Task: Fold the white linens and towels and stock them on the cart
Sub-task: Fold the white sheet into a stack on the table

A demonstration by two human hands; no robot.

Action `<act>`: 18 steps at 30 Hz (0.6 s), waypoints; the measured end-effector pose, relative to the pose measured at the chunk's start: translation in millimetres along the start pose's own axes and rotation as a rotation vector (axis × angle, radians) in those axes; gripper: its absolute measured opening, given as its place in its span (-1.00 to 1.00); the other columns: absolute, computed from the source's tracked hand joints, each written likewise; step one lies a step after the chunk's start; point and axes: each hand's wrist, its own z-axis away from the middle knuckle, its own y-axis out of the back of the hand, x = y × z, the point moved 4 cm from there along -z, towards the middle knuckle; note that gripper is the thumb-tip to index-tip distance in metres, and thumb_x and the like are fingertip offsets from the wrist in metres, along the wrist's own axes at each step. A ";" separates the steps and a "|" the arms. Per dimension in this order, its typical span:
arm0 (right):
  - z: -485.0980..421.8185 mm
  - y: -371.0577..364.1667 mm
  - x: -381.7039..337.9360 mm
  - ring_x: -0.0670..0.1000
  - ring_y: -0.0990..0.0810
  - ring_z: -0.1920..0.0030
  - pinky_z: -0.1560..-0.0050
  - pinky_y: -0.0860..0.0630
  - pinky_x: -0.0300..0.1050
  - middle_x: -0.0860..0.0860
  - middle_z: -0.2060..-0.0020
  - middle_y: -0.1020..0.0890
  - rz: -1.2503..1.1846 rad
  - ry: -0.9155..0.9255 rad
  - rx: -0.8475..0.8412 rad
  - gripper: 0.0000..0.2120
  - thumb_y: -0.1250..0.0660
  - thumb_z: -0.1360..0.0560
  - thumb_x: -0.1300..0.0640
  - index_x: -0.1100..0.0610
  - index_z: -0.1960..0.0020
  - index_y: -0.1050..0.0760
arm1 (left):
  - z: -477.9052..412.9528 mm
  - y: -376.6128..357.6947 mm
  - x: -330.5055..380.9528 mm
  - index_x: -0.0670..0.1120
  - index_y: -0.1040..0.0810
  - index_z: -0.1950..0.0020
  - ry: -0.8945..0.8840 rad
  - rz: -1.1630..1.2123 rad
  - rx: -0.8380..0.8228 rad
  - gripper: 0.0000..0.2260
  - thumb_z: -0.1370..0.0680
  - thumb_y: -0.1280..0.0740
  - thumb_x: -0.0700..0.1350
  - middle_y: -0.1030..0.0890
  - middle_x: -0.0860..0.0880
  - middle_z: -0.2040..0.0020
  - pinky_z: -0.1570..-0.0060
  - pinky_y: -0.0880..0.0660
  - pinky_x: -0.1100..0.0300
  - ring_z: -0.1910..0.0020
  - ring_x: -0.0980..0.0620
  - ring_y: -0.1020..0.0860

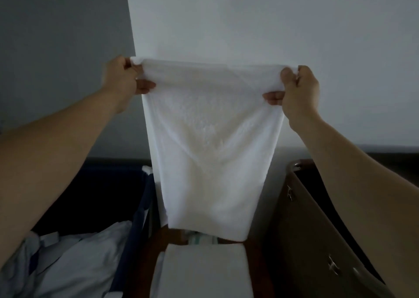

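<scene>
Between the left hand (123,77) and right hand (299,89), each pinching a top corner, a white towel (210,143) hangs open above a chair (204,270); folding looks barely begun, so bringing the corners together likely follows.

The scene is dim, with a cold grey-blue tone. The towel (210,139) is the brightest part, and a faint warm light shows through it. The wall (272,25) is lit evenly, darker on the left. The left hand (123,77) is slightly blurred. The forearms (56,161) look stretched near the edges.
</scene>
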 end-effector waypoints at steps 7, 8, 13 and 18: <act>44.3 13.6 12.6 0.10 -0.70 0.37 0.35 -0.66 -0.02 0.14 0.06 -0.59 -0.025 -0.034 -0.067 -0.87 -0.19 -0.66 0.06 0.13 -0.06 -0.39 | 66.6 24.9 -8.4 -0.08 -0.46 0.03 0.046 -0.016 0.030 -0.92 -0.63 -0.25 -0.23 -0.57 -0.08 0.02 0.25 -0.66 0.10 0.39 0.00 -0.67; 53.7 16.7 14.2 0.11 -0.70 0.36 0.34 -0.66 -0.01 0.12 0.08 -0.60 -0.022 -0.037 -0.077 -0.88 -0.19 -0.66 0.05 0.09 -0.03 -0.41 | 78.3 29.0 -10.4 -0.07 -0.46 0.04 0.054 -0.030 0.029 -0.91 -0.63 -0.25 -0.23 -0.58 -0.08 0.03 0.24 -0.66 0.10 0.39 0.00 -0.67; 111.9 35.2 23.8 0.13 -0.71 0.34 0.30 -0.67 0.04 0.06 0.13 -0.64 0.027 -0.074 -0.080 -0.89 -0.22 -0.65 0.00 0.03 -0.06 -0.44 | 148.8 51.1 -20.1 -0.07 -0.47 0.06 0.079 -0.058 0.024 -0.89 -0.64 -0.24 -0.24 -0.59 -0.07 0.09 0.20 -0.66 0.07 0.39 0.01 -0.67; 199.0 57.7 40.8 0.13 -0.72 0.32 0.21 -0.68 0.13 0.04 0.14 -0.64 0.106 -0.175 -0.088 -0.90 -0.23 -0.65 0.00 -0.01 0.01 -0.45 | 241.5 81.4 -49.2 -0.18 -0.48 -0.18 0.203 -0.104 -0.055 -0.87 -0.66 -0.23 -0.20 -0.62 -0.17 -0.02 -0.01 -0.62 -0.08 0.25 -0.05 -0.68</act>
